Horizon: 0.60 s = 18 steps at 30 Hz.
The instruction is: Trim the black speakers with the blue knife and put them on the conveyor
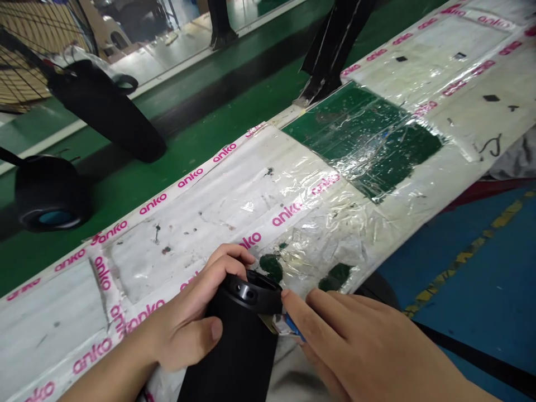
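Note:
A black cylinder (234, 352) with a dark matte covering stands tilted in front of me, its smooth plastic rim ring (251, 296) facing up. My left hand (201, 312) wraps round its top, fingers over the rim and thumb along the side. In my right hand (352, 340) is a small cutter knife (288, 325) with a blue and silver body. Its blade lies against the cylinder's side just under the ring, and the index fingertip touches the rim. The palm hides most of the cutter.
A white work surface (218, 195) edged with pink-printed "anko" tape runs diagonally, with a green patch (368, 139) under clear film. Beyond it, a green conveyor belt (201, 117) carries two more black cylinders (104, 111). Black posts (330, 50) stand along the edge. Blue floor (473, 262) shows at right.

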Available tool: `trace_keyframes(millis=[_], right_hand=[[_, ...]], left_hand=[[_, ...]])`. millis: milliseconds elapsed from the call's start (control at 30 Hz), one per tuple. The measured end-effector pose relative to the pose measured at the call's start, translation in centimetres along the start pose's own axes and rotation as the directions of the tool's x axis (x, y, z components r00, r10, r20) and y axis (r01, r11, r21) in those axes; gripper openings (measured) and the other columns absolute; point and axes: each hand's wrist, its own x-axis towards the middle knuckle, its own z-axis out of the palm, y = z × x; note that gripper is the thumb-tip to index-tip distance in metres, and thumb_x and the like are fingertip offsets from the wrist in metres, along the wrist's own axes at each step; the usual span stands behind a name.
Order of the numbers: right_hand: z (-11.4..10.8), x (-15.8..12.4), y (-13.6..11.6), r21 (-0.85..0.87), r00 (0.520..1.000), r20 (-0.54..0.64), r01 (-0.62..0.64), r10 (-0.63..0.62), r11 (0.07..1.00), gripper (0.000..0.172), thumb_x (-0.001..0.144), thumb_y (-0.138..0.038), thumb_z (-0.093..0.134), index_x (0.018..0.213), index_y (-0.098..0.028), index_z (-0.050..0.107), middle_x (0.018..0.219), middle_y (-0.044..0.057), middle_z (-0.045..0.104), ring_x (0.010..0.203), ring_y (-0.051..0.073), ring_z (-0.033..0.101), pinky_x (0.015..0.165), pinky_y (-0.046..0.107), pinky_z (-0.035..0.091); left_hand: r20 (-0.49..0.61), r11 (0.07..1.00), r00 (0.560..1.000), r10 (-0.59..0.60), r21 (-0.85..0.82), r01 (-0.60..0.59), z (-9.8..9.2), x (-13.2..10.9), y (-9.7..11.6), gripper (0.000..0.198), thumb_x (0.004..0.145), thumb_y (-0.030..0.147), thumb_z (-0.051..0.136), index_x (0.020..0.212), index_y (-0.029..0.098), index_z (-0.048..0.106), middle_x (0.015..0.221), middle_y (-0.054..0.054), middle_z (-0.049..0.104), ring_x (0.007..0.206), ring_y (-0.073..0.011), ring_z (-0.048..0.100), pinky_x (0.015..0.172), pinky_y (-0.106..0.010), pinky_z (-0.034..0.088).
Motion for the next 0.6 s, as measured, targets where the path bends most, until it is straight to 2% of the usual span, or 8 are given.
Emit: trace_keyframes(millis=[100, 233, 333, 467, 600], right_hand=[[-0.2, -0.2, -0.2, -0.023, 1.000, 0.002, -0.010, 0.010, 1.000, 0.046, 0.087, -0.004, 0.046, 0.132, -0.015, 0.050, 0.084, 0.002, 0.065, 0.063, 0.021, 0.062, 0.054, 0.035, 0.047], [-0.5, -0.3, -0.4, -0.067, 1.000, 0.000, -0.009, 0.009, 0.998, 0.044, 0.088, -0.005, 0.045, 0.130, -0.016, 0.050, 0.083, 0.001, 0.066, 0.061, 0.020, 0.062, 0.053, 0.034, 0.047], [-0.3, -0.4, -0.7, -0.135, 0.999, 0.007, -0.040, 0.041, 0.990, 0.046, 0.083, -0.007, 0.048, 0.128, -0.016, 0.050, 0.081, 0.002, 0.065, 0.058, 0.020, 0.062, 0.050, 0.034, 0.045], [0.4, -0.6, -1.2, -0.169, 0.997, 0.021, -0.071, 0.075, 0.983, 0.052, 0.073, -0.010, 0.052, 0.124, -0.018, 0.049, 0.073, 0.001, 0.063, 0.050, 0.019, 0.057, 0.044, 0.034, 0.035], [-0.3, 0.0, -1.1, -0.168, 0.994, 0.072, -0.065, 0.078, 0.984, 0.054, 0.068, -0.011, 0.055, 0.122, -0.018, 0.052, 0.072, 0.001, 0.064, 0.046, 0.019, 0.056, 0.042, 0.033, 0.028]], left_hand=[[-0.038, 0.997, 0.998, 0.056, 0.060, -0.054, 0.5, 0.1, -0.1, 0.048, 0.089, 0.063, 0.066, 0.121, 0.031, 0.052, 0.131, -0.008, 0.044, 0.117, -0.0311, 0.049, 0.103, -0.045, 0.044], [-0.035, 0.999, 0.999, 0.032, 0.034, -0.031, 0.9, 0.2, -0.2, 0.058, 0.078, 0.059, 0.082, 0.119, 0.031, 0.052, 0.133, -0.006, 0.041, 0.123, -0.0314, 0.046, 0.105, -0.042, 0.044], [-0.007, 1.000, 1.000, 0.016, 0.003, -0.016, 0.9, 0.2, -0.1, 0.053, 0.077, 0.046, 0.085, 0.115, 0.029, 0.052, 0.134, -0.005, 0.040, 0.123, -0.0298, 0.047, 0.106, -0.041, 0.044], [0.021, 0.999, 1.000, -0.017, -0.045, 0.018, 0.8, -0.1, 0.0, 0.048, 0.077, 0.034, 0.085, 0.111, 0.029, 0.052, 0.135, -0.004, 0.042, 0.124, -0.0276, 0.048, 0.102, -0.037, 0.045], [0.022, 0.999, 0.999, -0.034, -0.021, 0.035, 1.0, 0.0, 0.3, 0.048, 0.076, 0.027, 0.083, 0.112, 0.029, 0.052, 0.134, -0.003, 0.044, 0.122, -0.0263, 0.050, 0.101, -0.036, 0.045]])
